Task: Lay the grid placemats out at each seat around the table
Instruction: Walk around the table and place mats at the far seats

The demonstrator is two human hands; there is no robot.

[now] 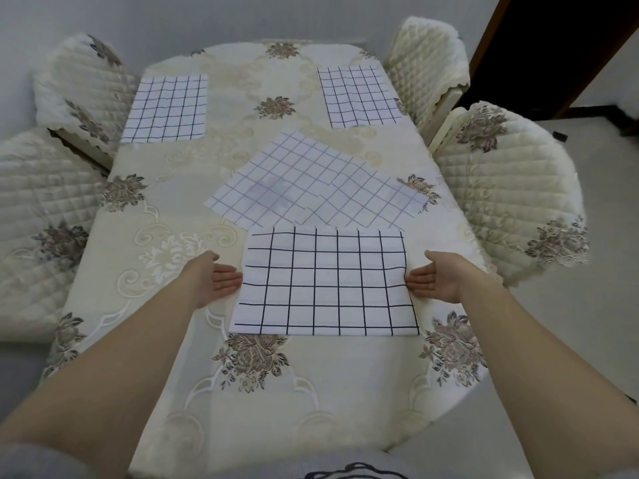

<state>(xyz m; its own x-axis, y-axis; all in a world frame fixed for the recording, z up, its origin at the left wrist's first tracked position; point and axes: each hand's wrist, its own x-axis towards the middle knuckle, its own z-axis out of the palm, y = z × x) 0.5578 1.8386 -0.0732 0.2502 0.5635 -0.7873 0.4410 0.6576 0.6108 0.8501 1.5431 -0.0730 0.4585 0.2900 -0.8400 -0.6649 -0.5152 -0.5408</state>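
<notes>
A white placemat with a dark grid [325, 283] lies flat on the table in front of me. My left hand [214, 276] is at its left edge with straight fingers, and my right hand [437, 276] is at its right edge, palm turned inward, fingertips touching the mat. Just behind it a loose, skewed pile of grid placemats [311, 183] lies in the middle of the table. One placemat [166, 108] lies flat at the far left seat, another placemat [359, 95] at the far right seat.
The table [155, 209] wears a cream tablecloth with embroidered flowers. Two quilted cream chairs stand on the left [83, 88], [38, 209] and two on the right [427, 63], [511, 188]. A dark doorway [553, 46] is at the back right.
</notes>
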